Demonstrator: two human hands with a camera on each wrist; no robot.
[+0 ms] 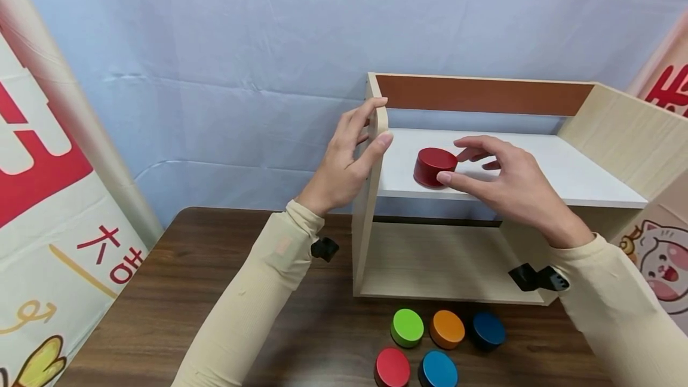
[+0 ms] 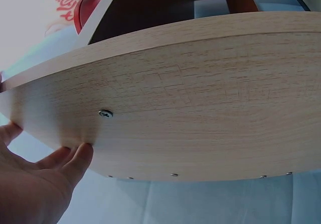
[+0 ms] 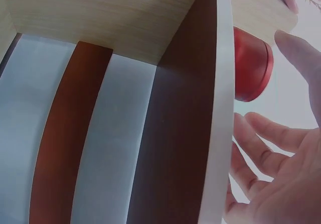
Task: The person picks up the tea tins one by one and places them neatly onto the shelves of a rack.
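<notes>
Red puck (image 1: pixel 434 166) sat flat on my shelf (image 1: pixel 564 172), right hand (image 1: pixel 502 181) spread just beside it, left hand (image 1: pixel 344 163) gripping the side panel (image 1: pixel 378 130).

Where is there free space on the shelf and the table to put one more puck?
The white shelf is bare to the right of the red puck and the right hand. The lower compartment looks empty. The table is bare at the left. It is crowded in front, around the five pucks.
</notes>
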